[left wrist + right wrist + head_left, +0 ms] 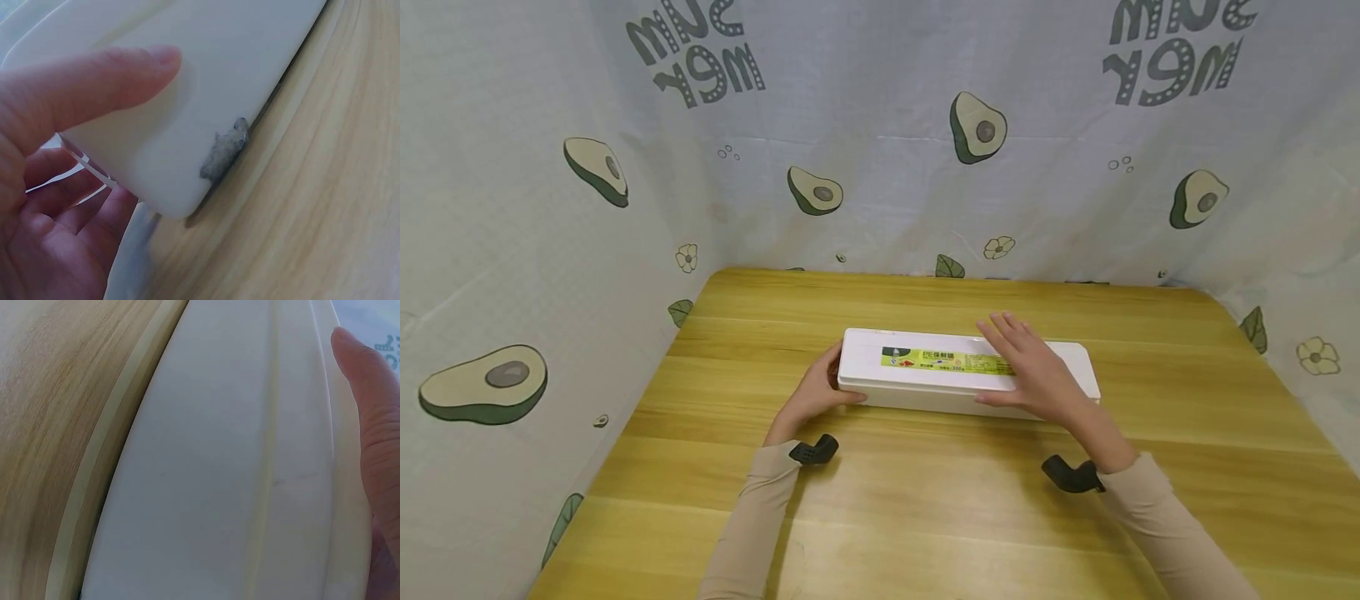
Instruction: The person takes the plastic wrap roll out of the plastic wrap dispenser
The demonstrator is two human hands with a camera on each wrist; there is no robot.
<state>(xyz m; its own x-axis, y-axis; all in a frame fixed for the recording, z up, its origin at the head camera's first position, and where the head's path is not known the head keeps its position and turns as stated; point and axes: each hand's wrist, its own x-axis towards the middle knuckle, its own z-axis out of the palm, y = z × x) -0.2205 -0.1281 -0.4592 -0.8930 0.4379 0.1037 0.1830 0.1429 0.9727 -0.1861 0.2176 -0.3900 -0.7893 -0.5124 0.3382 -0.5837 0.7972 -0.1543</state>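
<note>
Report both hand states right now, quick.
Left hand: closed on the left end of the white box, thumb on its front.
Right hand: open, fingers extended over the box; contact can't be told.

Long, narrow white box (951,387), rectangular with rounded corners. Rests flat on wood-grain table (887,492), lengthwise from left to right, right end slightly nearer the viewer. Bears lid (862,358) in place, with yellow-green label (947,360) lettered "PE" along the top, partly hidden, and rough grey patch (222,155) low on near side, toward left end.
</note>
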